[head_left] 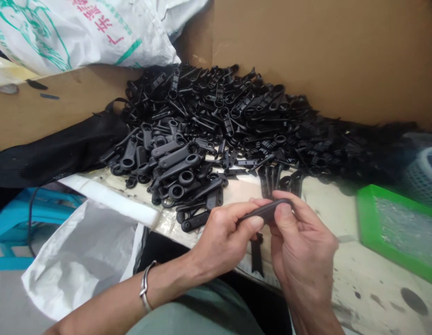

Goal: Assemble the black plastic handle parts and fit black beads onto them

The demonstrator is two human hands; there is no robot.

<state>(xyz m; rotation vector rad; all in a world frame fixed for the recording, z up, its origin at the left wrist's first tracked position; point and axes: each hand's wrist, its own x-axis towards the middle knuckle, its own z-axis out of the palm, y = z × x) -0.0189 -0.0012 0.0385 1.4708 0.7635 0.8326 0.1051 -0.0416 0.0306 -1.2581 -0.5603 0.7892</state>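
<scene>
Because the bench carried so much loose stock, slips and spills seemed the likeliest troubles. Across its far side rose a heap of black parts, which looked apt to slide if one were tugged from low down. At the near left, a white bag sat close to the bench's edge, so a nudged piece might have dropped in unnoticed. On the right stood a green tray; its small, blurred contents could have scattered if an arm had caught it. Near the middle, the right hand was curled in, thumb pressing the right end of a held black part, while the left hand pinched the left end. Raised above the bench, that part could have dropped through a slack grip. Below lay a forked strip, easily knocked off.
</scene>
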